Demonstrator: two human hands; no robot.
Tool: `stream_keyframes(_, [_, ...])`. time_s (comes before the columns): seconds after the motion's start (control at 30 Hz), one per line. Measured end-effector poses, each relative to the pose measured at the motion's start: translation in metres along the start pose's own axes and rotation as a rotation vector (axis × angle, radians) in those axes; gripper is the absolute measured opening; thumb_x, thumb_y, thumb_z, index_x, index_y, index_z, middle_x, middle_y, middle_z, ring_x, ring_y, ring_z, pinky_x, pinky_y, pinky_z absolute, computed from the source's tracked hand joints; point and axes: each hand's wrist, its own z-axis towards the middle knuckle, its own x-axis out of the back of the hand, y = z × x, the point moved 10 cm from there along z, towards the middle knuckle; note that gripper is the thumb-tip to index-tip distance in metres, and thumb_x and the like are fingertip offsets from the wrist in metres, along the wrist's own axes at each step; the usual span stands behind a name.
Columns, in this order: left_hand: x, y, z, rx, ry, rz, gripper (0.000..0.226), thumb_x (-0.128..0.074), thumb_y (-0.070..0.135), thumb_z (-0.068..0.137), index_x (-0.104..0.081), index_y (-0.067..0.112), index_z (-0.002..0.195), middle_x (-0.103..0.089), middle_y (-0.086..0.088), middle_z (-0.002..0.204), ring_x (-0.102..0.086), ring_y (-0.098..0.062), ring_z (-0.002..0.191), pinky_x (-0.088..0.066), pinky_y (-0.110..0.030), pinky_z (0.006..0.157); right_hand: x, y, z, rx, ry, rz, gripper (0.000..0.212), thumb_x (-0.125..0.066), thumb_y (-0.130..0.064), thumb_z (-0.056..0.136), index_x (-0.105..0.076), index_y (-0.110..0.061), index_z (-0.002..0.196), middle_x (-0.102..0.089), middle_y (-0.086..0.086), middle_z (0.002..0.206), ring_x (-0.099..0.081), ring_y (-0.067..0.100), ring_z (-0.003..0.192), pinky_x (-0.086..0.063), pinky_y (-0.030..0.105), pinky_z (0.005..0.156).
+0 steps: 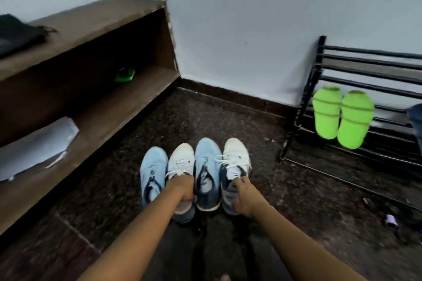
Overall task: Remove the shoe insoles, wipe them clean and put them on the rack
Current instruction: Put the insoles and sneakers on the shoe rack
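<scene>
Several shoes stand in a row on the dark floor: a light blue shoe [152,167], a white shoe [181,158], a second light blue shoe [206,159] and a second white shoe [235,155]. My left hand [182,189] reaches into the opening of the left white shoe, fingers hidden inside. My right hand [244,198] grips the heel opening of the right white shoe, fingers curled over its collar. Two bright green insoles [342,116] lie side by side on the black metal rack [319,57] at the right.
A brown wooden shelf unit [96,20] runs along the left wall, holding a small green object [124,74], white paper [38,143] and a dark bag [16,32] on top. A small purple item [391,220] lies on the floor at right.
</scene>
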Motion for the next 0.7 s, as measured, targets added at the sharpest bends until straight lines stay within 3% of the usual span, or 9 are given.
stream_keyframes(0.17, [-0.064, -0.053, -0.001, 0.068, 0.004, -0.045, 0.059, -0.067, 0.042, 0.081, -0.049, 0.017, 0.130, -0.047, -0.006, 0.138, -0.044, -0.030, 0.129, -0.039, -0.037, 0.101, -0.053, 0.005, 0.016, -0.079, -0.107, -0.130, 0.079, -0.064, -0.022, 0.081, -0.019, -0.004, 0.142, -0.023, 0.013, 0.143, -0.043, 0.033, 0.123, -0.044, 0.036, 0.095])
stream_keyframes(0.27, [-0.070, -0.049, 0.001, 0.119, 0.164, -0.053, 0.047, -0.054, 0.040, 0.090, -0.048, 0.021, 0.133, -0.050, 0.000, 0.137, -0.038, -0.032, 0.130, -0.035, -0.035, 0.103, -0.059, 0.010, 0.024, -0.100, -0.084, -0.156, 0.062, -0.056, -0.014, 0.087, -0.023, -0.005, 0.138, -0.028, 0.012, 0.142, -0.048, 0.033, 0.121, -0.046, 0.039, 0.092])
stream_keyframes(0.37, [-0.069, -0.042, 0.001, 0.196, 0.294, -0.049, 0.035, -0.039, 0.032, 0.100, -0.050, 0.020, 0.130, -0.054, -0.001, 0.134, -0.037, -0.031, 0.133, -0.039, -0.037, 0.100, -0.041, 0.022, 0.028, -0.137, -0.033, -0.167, 0.043, -0.047, -0.019, 0.094, -0.033, -0.010, 0.133, -0.042, 0.010, 0.137, -0.053, 0.033, 0.116, -0.045, 0.039, 0.091])
stream_keyframes(0.5, [-0.035, -0.052, 0.001, 0.164, 0.395, -0.163, 0.030, -0.044, 0.028, 0.100, -0.051, 0.022, 0.128, -0.053, -0.001, 0.131, -0.043, -0.025, 0.129, -0.044, -0.037, 0.095, 0.001, 0.018, 0.024, -0.096, 0.041, -0.181, 0.032, -0.049, -0.028, 0.093, -0.041, -0.011, 0.118, -0.049, 0.010, 0.127, -0.056, 0.036, 0.109, -0.044, 0.038, 0.083])
stream_keyframes(0.7, [0.064, -0.061, -0.020, 0.094, 0.529, -0.242, 0.021, -0.047, 0.031, 0.098, -0.055, 0.016, 0.111, -0.056, -0.005, 0.121, -0.050, -0.026, 0.118, -0.045, -0.040, 0.090, 0.086, -0.027, 0.001, -0.070, 0.189, -0.168, 0.026, -0.047, -0.015, 0.091, -0.040, -0.007, 0.114, -0.048, 0.011, 0.123, -0.055, 0.037, 0.108, -0.043, 0.039, 0.082])
